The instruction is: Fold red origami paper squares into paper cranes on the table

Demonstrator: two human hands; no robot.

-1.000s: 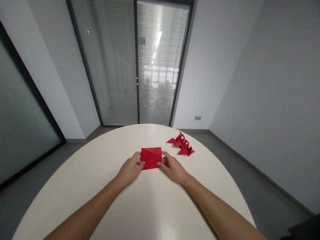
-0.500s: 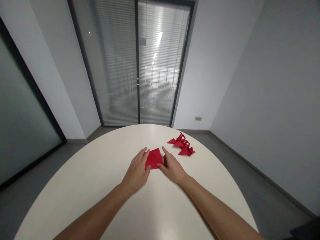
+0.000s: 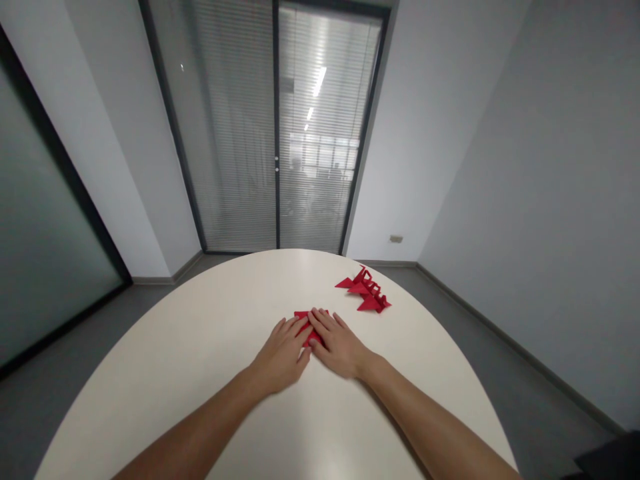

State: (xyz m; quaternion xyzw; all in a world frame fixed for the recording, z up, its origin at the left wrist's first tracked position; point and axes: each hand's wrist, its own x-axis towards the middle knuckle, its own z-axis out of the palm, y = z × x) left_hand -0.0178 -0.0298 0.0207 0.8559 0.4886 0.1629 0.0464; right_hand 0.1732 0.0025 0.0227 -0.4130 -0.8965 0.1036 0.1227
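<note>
A piece of red paper [image 3: 301, 313] lies on the white round table [image 3: 210, 347], mostly covered by my hands. My left hand [image 3: 283, 350] rests flat across its left part, fingers stretched out. From the other side, my right hand [image 3: 340, 343] presses on the paper with its fingers extended, their tips meeting those of the left. How the paper is folded beneath them is hidden. Beyond my right hand sit several red folded-paper figures [image 3: 367, 290] with pointed wings, bunched together in a slanting row.
The table's curved far edge [image 3: 295, 251] lies close to a glass partition with blinds [image 3: 240, 133]. Pale walls [image 3: 525, 167] rise at both sides. A dark object [image 3: 610, 457] shows at the lower right corner.
My right hand has come down flat onto the paper from its right edge. Both hands have moved closer together, and the paper lies slightly nearer to me, more covered.
</note>
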